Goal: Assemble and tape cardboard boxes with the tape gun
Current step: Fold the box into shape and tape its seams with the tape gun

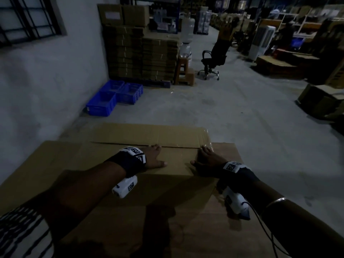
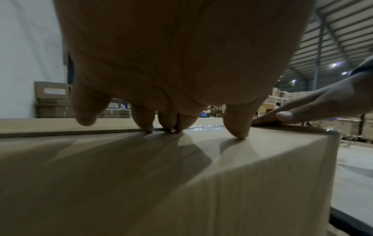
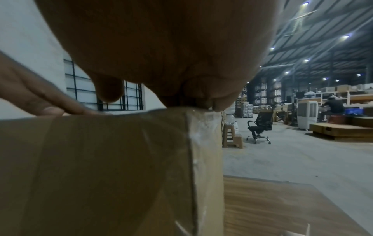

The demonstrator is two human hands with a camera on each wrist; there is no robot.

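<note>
- The cardboard box [image 1: 175,164] sits at the lower centre of the head view, on a wooden tabletop [image 1: 223,229], with its top flaps closed.
- The left hand [image 1: 154,158] lies flat on the box top, its grip wide and holding nothing; its fingertips [image 2: 240,132] press down at the seam between the flaps.
- The right hand [image 1: 208,159] rests at the box's right edge, fingers bent over the corner onto shiny clear tape [image 3: 201,135], grasping nothing.
- Blue crates [image 1: 113,97] stand on the floor in the left middle of the frame, an office chair [image 1: 214,58] further back.
</note>
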